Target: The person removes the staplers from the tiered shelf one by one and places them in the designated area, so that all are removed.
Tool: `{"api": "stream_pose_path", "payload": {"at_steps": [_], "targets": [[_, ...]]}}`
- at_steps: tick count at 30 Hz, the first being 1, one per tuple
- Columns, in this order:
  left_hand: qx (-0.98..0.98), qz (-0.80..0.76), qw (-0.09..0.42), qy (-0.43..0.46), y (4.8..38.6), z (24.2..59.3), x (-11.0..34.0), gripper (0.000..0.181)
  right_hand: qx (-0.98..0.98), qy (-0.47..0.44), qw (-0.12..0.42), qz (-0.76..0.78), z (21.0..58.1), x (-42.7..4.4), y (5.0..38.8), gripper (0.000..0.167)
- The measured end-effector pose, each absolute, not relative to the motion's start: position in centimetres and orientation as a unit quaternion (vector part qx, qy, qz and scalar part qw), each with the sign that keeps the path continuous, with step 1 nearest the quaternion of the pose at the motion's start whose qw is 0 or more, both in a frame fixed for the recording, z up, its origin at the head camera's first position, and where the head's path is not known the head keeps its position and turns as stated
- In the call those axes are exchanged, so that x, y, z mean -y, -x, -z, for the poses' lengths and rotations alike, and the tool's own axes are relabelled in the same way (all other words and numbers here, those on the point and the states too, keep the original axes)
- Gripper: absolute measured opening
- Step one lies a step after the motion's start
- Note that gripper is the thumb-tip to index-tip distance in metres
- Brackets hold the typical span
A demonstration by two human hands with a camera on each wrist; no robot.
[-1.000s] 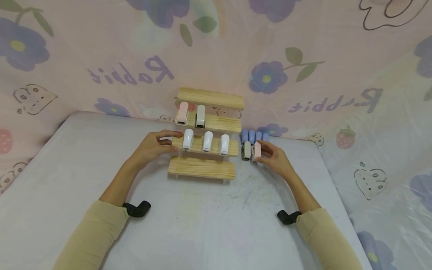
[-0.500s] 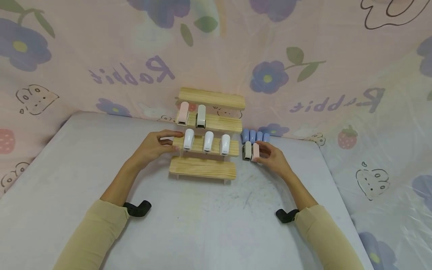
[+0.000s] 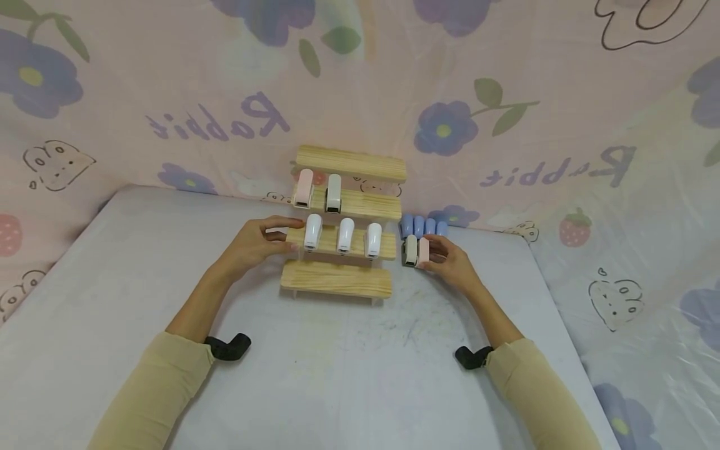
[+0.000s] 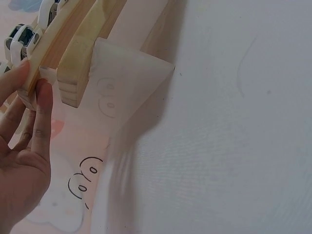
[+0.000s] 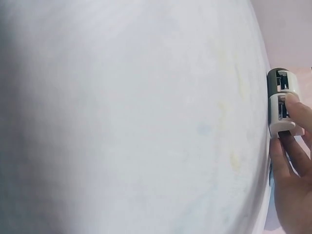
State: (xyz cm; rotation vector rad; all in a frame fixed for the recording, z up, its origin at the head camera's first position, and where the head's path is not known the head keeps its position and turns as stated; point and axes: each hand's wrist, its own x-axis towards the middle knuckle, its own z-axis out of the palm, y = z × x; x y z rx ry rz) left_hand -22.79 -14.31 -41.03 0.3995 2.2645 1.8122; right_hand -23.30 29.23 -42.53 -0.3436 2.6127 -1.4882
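My right hand (image 3: 454, 265) pinches a small pink stapler (image 3: 424, 250) standing on the table, right against a grey-green stapler (image 3: 410, 249). In the right wrist view the thumb and fingers lie along the pink one's sides. My left hand (image 3: 250, 245) grips the left end of one tier of a stepped wooden display shelf (image 3: 336, 279); the left wrist view has the board's end between thumb and fingers. Three white staplers, the leftmost (image 3: 313, 232) near that hand, line this tier. Above them stand another pink stapler (image 3: 304, 187) and a pale grey-green stapler (image 3: 334, 192).
Several blue staplers (image 3: 419, 226) stand in a row behind the right hand's pair, by the patterned curtain (image 3: 360, 94). A white cloth covers the table (image 3: 349, 375). The top board (image 3: 351, 164) and bottom board carry nothing.
My right hand has slid the pink stapler a little to the left, closing the gap to the grey-green one. The left hand keeps its grip on the shelf.
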Motion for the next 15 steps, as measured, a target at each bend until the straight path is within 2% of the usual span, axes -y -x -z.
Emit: {"api": "stream_pose_path", "payload": {"at_steps": [8,15], "targets": [[-0.765,-0.620,0.101,-0.144,22.9,41.2,14.4,0.051,-0.872,0.112,0.046,0.475,44.9,-30.3,24.6,0.072],[-0.768,-0.617,0.104,-0.132,22.8,41.2,14.5,0.051,-0.866,0.121,0.037,0.483,43.9,-29.9,24.2,0.070]]}}
